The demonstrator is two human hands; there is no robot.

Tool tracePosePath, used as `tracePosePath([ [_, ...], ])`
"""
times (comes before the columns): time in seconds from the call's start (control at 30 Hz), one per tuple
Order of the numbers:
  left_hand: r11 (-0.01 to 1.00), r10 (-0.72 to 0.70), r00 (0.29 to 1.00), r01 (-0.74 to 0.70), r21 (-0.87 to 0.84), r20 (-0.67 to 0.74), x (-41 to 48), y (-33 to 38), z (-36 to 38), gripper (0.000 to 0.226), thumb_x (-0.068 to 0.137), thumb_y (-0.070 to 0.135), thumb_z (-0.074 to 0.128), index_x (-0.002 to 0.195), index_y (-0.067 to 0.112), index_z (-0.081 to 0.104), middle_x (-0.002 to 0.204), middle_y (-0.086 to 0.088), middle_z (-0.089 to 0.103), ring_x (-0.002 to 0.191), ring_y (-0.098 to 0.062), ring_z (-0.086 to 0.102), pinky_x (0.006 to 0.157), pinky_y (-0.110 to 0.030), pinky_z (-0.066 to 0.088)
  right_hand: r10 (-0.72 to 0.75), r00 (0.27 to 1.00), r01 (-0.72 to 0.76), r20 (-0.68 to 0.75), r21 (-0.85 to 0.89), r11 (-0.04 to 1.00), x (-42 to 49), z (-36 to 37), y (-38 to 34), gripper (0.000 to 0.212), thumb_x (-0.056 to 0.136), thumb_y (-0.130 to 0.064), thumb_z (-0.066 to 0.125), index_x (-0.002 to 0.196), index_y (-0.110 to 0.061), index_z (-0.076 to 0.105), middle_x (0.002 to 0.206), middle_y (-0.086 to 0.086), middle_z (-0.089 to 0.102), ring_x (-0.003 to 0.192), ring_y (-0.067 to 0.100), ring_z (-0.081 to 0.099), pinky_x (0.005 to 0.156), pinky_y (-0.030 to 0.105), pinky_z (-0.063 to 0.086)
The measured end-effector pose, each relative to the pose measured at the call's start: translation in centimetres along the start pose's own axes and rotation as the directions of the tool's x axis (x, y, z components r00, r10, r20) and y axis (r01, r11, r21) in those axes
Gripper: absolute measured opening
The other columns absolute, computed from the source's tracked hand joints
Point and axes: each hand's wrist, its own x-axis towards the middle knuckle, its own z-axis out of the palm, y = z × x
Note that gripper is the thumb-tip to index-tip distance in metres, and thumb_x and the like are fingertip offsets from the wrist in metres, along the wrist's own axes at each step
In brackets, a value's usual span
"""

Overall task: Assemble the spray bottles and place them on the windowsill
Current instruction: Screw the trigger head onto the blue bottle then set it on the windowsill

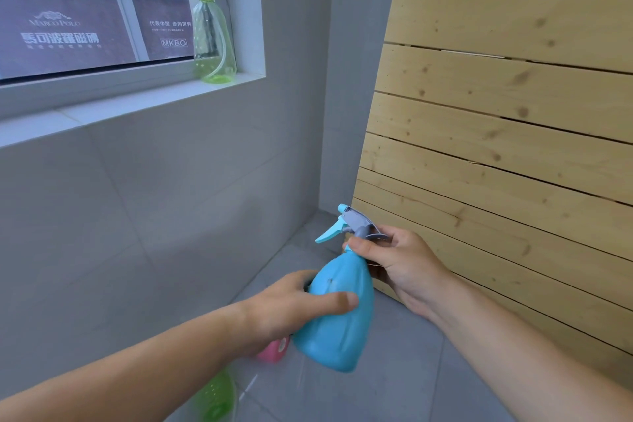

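A blue spray bottle (337, 319) is held tilted in mid-air at the lower centre. My left hand (291, 305) wraps its body from the left, thumb across the front. My right hand (397, 264) grips its neck just under the blue and grey trigger head (352, 223), which sits on the bottle. A clear green spray bottle (214, 41) with its trigger head on stands upright at the right end of the white windowsill (102, 113).
On the grey tiled floor below my left arm lie a pink bottle (274, 351) and a green bottle (215, 399), both partly hidden. A slatted wooden panel (513, 113) leans against the wall on the right. The window pane shows printed signage.
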Motion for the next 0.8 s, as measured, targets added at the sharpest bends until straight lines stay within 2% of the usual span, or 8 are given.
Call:
tracePosePath([
  [0.13, 0.999, 0.007, 0.999, -0.008, -0.038, -0.038, 0.02, -0.06, 0.17, 0.075, 0.062, 0.052, 0.087, 0.127, 0.025, 0.063, 0.121, -0.005, 0.078, 0.112, -0.024, 0.076, 0.104, -0.047, 0.058, -0.017, 1.0, 0.017, -0.024, 0.005, 1.0, 0.17, -0.03, -0.04, 0.021, 0.082, -0.01, 0.075, 0.102, -0.005, 0.072, 0.091, 0.012, 0.076, 0.084, 0.024, 0.07, 0.087, 0.041, 0.056],
  [0.23, 0.99, -0.04, 0.999, 0.044, -0.135, 0.033, 0.13, -0.36, 0.01, 0.066, 0.069, 0.047, 0.075, 0.131, 0.028, 0.065, 0.128, -0.007, 0.075, 0.118, -0.026, 0.072, 0.11, -0.048, 0.051, -0.016, 1.0, 0.016, -0.022, -0.003, 1.0, 0.08, 0.13, 0.03, 0.018, 0.083, -0.01, 0.074, 0.1, -0.007, 0.074, 0.089, 0.011, 0.076, 0.081, 0.023, 0.069, 0.082, 0.037, 0.056],
  [0.37, 0.995, -0.028, 0.998, 0.033, -0.097, 0.059, -0.15, -0.08, -0.06, 0.059, 0.075, 0.045, 0.075, 0.129, 0.022, 0.067, 0.126, -0.009, 0.077, 0.12, -0.029, 0.072, 0.109, -0.048, 0.053, -0.012, 1.0, 0.012, -0.021, 0.002, 1.0, -0.11, 0.33, 0.27, 0.014, 0.084, -0.009, 0.073, 0.098, -0.01, 0.075, 0.091, 0.012, 0.077, 0.079, 0.02, 0.069, 0.077, 0.034, 0.056],
  [0.5, 0.999, 0.014, 0.998, -0.012, -0.046, 0.055, -0.31, 0.2, 0.45, 0.07, 0.071, 0.053, 0.081, 0.13, 0.02, 0.065, 0.123, -0.007, 0.078, 0.113, -0.023, 0.076, 0.103, -0.043, 0.059, -0.021, 1.0, 0.021, -0.016, 0.007, 1.0, -0.19, 0.46, 0.16, 0.014, 0.083, -0.01, 0.073, 0.097, -0.01, 0.075, 0.091, 0.011, 0.077, 0.08, 0.02, 0.07, 0.082, 0.037, 0.056],
  [0.57, 0.991, -0.012, 0.998, 0.019, -0.132, 0.054, 0.02, -0.26, 0.32, 0.072, 0.07, 0.056, 0.077, 0.133, 0.023, 0.065, 0.128, -0.007, 0.076, 0.119, -0.026, 0.072, 0.109, -0.049, 0.054, -0.024, 1.0, 0.024, -0.021, 0.023, 0.999, -0.14, 0.43, 0.0, 0.011, 0.083, -0.009, 0.073, 0.094, -0.01, 0.075, 0.092, 0.013, 0.077, 0.081, 0.022, 0.069, 0.084, 0.038, 0.055],
  [0.63, 0.975, -0.034, 0.997, 0.049, -0.216, 0.076, 0.33, -0.67, -0.01, 0.07, 0.07, 0.049, 0.074, 0.134, 0.022, 0.066, 0.133, -0.013, 0.073, 0.125, -0.034, 0.068, 0.115, -0.056, 0.046, -0.022, 0.999, 0.023, -0.023, 0.042, 0.999, -0.1, 0.37, -0.1, 0.011, 0.083, -0.009, 0.073, 0.094, -0.009, 0.075, 0.094, 0.014, 0.077, 0.082, 0.023, 0.069, 0.086, 0.039, 0.054],
  [0.7, 0.984, -0.018, 0.999, 0.025, -0.179, 0.038, 0.13, -0.4, 0.0, 0.07, 0.068, 0.045, 0.075, 0.132, 0.018, 0.065, 0.131, -0.014, 0.074, 0.123, -0.035, 0.069, 0.112, -0.056, 0.049, -0.024, 0.999, 0.025, -0.022, 0.045, 0.999, -0.15, 0.3, -0.05, 0.013, 0.084, -0.009, 0.072, 0.097, -0.009, 0.075, 0.095, 0.014, 0.077, 0.084, 0.021, 0.069, 0.088, 0.039, 0.054],
  [0.8, 0.999, 0.03, 0.995, -0.033, -0.024, -0.099, -0.15, 0.15, 0.55, 0.079, 0.056, 0.054, 0.087, 0.123, 0.019, 0.063, 0.114, -0.005, 0.079, 0.103, -0.022, 0.079, 0.098, -0.045, 0.062, -0.031, 0.999, 0.032, -0.022, 0.043, 0.999, -0.21, 0.27, -0.02, 0.017, 0.085, -0.008, 0.071, 0.102, -0.008, 0.073, 0.097, 0.014, 0.078, 0.085, 0.021, 0.07, 0.083, 0.035, 0.056],
])
